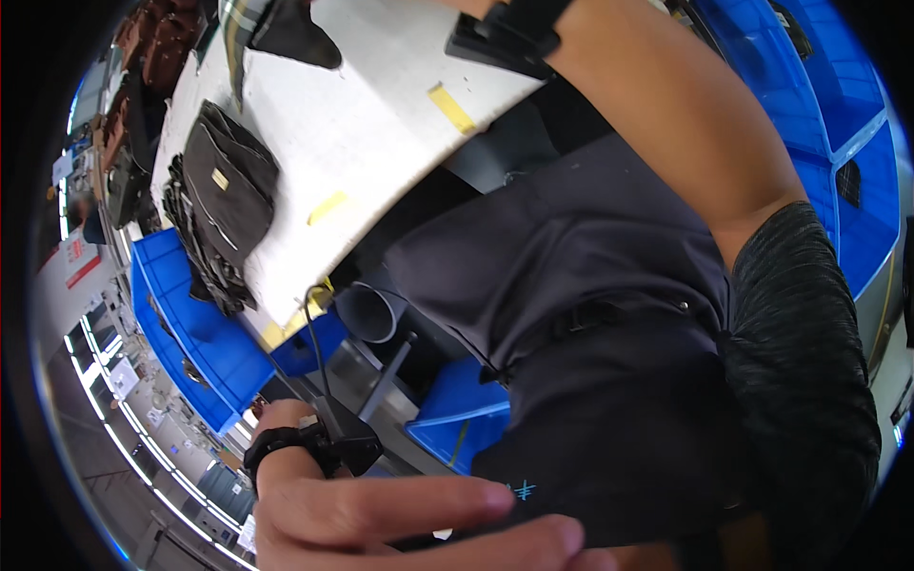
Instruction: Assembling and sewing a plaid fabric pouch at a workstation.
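My left hand (pixel 381 519) is raised close in front of my apron (pixel 609 409). Its fingers stretch to the right, slightly apart, with nothing seen between them. A black strap and dark device (pixel 343 438) with a cable sit at that wrist. My right arm reaches over the white table (pixel 371 114); only a sliver of my right hand (pixel 469 5) shows at the upper edge, so its fingers are hidden. A black device (pixel 486 43) is strapped to that wrist. Left of it on the table lie a dark cloth piece (pixel 297 36) and a checked cloth (pixel 249 19).
A dark fabric bag (pixel 227 181) lies on the table's left part, beside more dark pieces. Yellow tape strips (pixel 450 108) mark the tabletop. Blue bins stand at the left (pixel 205 352), below the table (pixel 466 428) and at the right (pixel 790 86).
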Demonstrator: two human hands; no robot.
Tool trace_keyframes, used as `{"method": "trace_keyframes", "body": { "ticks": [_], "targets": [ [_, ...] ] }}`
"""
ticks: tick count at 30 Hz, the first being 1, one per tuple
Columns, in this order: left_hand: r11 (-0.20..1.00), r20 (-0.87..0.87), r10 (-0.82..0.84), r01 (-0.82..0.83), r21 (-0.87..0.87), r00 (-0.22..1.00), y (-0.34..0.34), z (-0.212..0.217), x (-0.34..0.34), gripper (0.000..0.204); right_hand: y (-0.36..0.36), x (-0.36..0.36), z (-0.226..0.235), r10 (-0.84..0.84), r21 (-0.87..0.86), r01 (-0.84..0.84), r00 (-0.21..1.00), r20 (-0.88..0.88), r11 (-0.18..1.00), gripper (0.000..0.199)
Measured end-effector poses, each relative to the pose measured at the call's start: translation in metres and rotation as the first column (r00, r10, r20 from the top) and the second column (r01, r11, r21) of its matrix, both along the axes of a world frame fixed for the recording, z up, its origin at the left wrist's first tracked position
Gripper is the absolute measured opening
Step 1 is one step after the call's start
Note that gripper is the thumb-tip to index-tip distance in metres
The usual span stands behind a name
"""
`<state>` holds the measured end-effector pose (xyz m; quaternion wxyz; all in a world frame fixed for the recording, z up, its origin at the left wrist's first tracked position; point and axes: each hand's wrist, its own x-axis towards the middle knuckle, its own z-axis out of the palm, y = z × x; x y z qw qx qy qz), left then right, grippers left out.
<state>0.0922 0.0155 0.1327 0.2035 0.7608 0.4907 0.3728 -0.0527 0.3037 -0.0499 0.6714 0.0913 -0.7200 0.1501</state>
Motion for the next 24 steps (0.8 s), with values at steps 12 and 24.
{"method": "trace_keyframes", "body": {
  "ticks": [12,24],
  "targets": [
    [0.907,0.214,0.418,-0.389,-0.165,0.883,-0.024,0.005,0.062,0.009,-0.028,-0.004,-0.01,0.374,-0.343,-0.337,0.926,0.046,0.877,0.013],
    [0.585,-0.332,0.809,-0.608,0.537,0.486,0.042,-0.088,-0.11,0.019,-0.056,0.094,0.001,0.246,-0.416,-0.081,0.9,0.36,0.906,0.024]
  ]
}}
